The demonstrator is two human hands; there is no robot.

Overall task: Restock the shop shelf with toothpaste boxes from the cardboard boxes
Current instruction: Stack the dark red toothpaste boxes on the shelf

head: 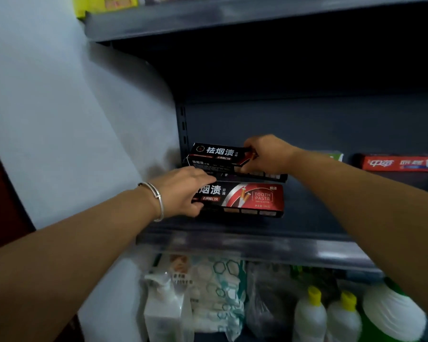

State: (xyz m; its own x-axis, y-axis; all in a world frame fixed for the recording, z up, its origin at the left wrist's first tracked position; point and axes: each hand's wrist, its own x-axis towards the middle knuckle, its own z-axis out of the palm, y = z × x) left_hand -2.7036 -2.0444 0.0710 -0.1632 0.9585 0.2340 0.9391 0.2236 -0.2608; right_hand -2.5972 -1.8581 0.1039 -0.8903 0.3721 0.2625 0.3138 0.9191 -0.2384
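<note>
Both hands work at the left end of the middle shelf, against the upright. The right hand grips the right end of the top box, fingers curled round that end; the box sits tilted on a second box beneath it, at the back of the shelf. This reads as setting the box square on the stack.

The left hand lies on the left end of the front box, fingers nearly straight across the top, thumb under the near edge. Likely it steadies or aligns that box, which lies flat in front of the stack, face up for the shopper.

The boxes are long, black and red, with white Chinese lettering and "TOOTH PASTR" on the red end. Corners appear sound; fine print is blurred.

A red box of another brand lies well apart to the right. Bottles stand on the shelf below.

No cardboard box is in view.
</note>
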